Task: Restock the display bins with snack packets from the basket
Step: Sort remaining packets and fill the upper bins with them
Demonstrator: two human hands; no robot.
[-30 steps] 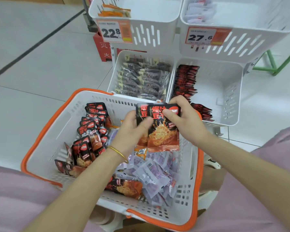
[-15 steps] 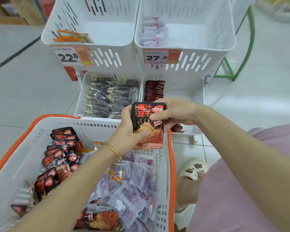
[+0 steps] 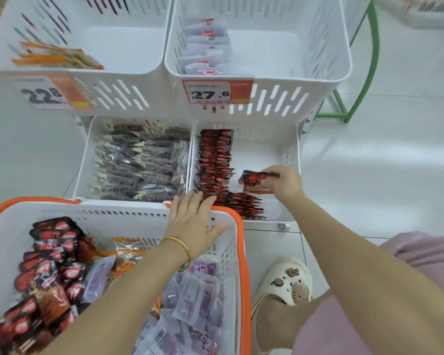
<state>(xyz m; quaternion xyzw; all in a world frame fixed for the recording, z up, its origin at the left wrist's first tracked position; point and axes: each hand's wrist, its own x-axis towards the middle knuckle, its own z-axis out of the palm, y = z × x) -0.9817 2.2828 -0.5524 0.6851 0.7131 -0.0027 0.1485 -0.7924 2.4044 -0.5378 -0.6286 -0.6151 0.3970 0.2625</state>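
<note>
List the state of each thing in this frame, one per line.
Right hand: grips red packets.
Left hand: open, fingers spread.
Basket: part full, mixed snacks.
Lower right bin: partly filled, red row at left.
Lower left bin: nearly full.
Upper left bin: nearly bare.
Upper right bin: one pale row.

Left hand [image 3: 194, 221] flat, fingers spread; right hand [image 3: 283, 184] curled, pinching, arm extended.

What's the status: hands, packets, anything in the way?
Right hand grips red packets low in the lower right bin, beside the row. Left hand open over the basket rim. Nothing seen in the way.
</note>
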